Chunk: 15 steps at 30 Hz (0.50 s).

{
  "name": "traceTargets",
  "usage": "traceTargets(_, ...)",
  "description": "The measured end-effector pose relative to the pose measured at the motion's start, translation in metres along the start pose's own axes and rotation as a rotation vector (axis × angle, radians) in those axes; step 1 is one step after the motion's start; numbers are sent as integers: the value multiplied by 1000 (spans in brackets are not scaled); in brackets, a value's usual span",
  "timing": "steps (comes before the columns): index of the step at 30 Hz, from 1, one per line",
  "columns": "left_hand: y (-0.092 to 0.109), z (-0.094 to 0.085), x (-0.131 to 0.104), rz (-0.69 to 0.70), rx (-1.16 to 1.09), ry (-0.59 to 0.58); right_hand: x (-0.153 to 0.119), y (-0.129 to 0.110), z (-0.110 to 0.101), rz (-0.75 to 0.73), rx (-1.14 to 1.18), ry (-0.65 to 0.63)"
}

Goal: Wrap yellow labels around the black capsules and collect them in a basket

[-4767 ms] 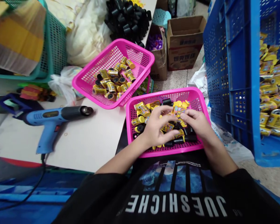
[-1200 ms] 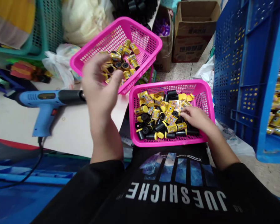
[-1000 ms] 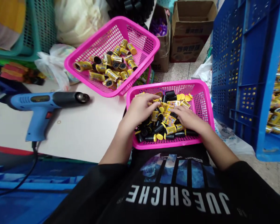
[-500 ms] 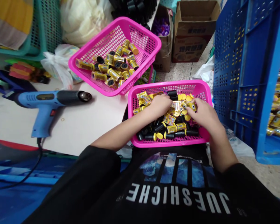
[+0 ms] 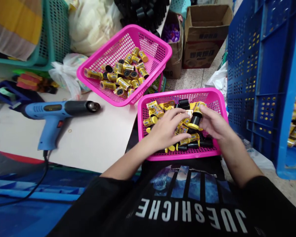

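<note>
Tube (image 5: 195, 120), black and yellow-capped, tilts cap-down in the right hand's (image 5: 213, 124) grip over the near basket (image 5: 185, 155), close to the shirt (image 5: 187, 210), seemingly for easy reach. The left hand (image 5: 167, 130) spreads, thumb apart, above loose parts (image 5: 150, 121). On the table (image 5: 108, 141) lies a heat gun (image 5: 49, 128), likely parked to free both hands; beyond, a far basket (image 5: 117, 102) holds labelled tubes (image 5: 123, 84).

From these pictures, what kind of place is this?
Probably a small workshop for assembling or packing: a heat gun lies on the table, near pink baskets of small canisters.
</note>
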<state>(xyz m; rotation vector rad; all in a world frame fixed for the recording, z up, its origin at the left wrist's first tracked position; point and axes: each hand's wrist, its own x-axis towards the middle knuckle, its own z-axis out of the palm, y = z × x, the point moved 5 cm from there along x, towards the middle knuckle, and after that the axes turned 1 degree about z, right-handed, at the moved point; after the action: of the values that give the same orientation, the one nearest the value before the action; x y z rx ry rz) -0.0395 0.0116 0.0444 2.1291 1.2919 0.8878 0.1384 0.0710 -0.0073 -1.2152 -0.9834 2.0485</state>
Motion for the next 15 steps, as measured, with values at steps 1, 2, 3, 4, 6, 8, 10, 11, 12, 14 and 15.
traceTargets(1, 0, 4, -3, -17, -114, 93, -3, 4, 10, 22, 136, -37)
traceTargets(2, -3, 8, -5, -64, -237, 171, -5, 8, 19, 33, 230, -52)
traceTargets(3, -8, 12, -7, -132, -369, 229, -7, 12, 27, 39, 289, -65)
traceTargets(4, -15, 16, -8, -205, -502, 260, -8, 16, 33, 44, 321, -84)
traceTargets(6, -26, 22, -9, -321, -749, 235, -10, 23, 42, 59, 330, -137)
traceTargets(8, -33, 26, -10, -403, -944, 170, -11, 28, 45, 78, 311, -175)
traceTargets(10, -37, 30, -11, -486, -1076, 126, -11, 31, 45, 92, 285, -180)
traceTargets(11, -39, 32, -12, -528, -1122, 119, -10, 33, 44, 100, 269, -178)
traceTargets(12, -40, 35, -13, -565, -1160, 109, -10, 36, 44, 110, 255, -177)
traceTargets(14, -41, 40, -14, -603, -1217, 75, -9, 41, 45, 136, 241, -191)
traceTargets(15, -41, 42, -14, -603, -1234, 74, -9, 42, 46, 140, 247, -198)
